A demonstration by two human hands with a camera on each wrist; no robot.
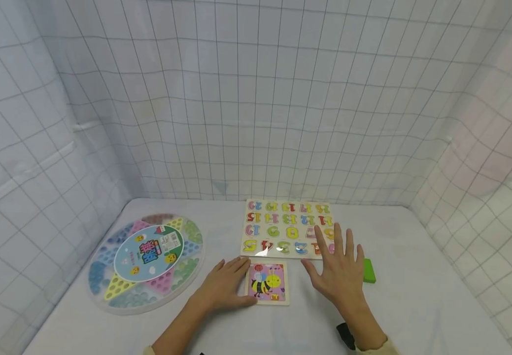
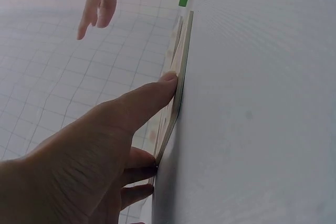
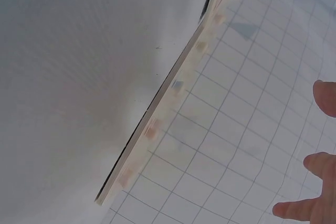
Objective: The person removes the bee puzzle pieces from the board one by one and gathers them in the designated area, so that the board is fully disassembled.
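A small square bee jigsaw puzzle (image 1: pixel 266 282) in a pale wooden frame lies on the table in the head view. My left hand (image 1: pixel 224 285) holds it at its left side, thumb at the near left corner and fingers by the far left corner. The left wrist view shows the thumb (image 2: pixel 149 99) against the edge of the puzzle board (image 2: pixel 181 77). My right hand (image 1: pixel 341 271) hovers with spread fingers and holds nothing. Past its fingertips lies a number puzzle board (image 1: pixel 262 252), its numerals upside down to me.
A round Chinese checkers set (image 1: pixel 149 254) in clear packaging lies at the left. A green block (image 1: pixel 369 271) is beside my right hand, and a black object (image 1: pixel 346 336) sits by the right wrist. Grid-patterned cloth walls (image 1: pixel 282 98) enclose the table's back and sides.
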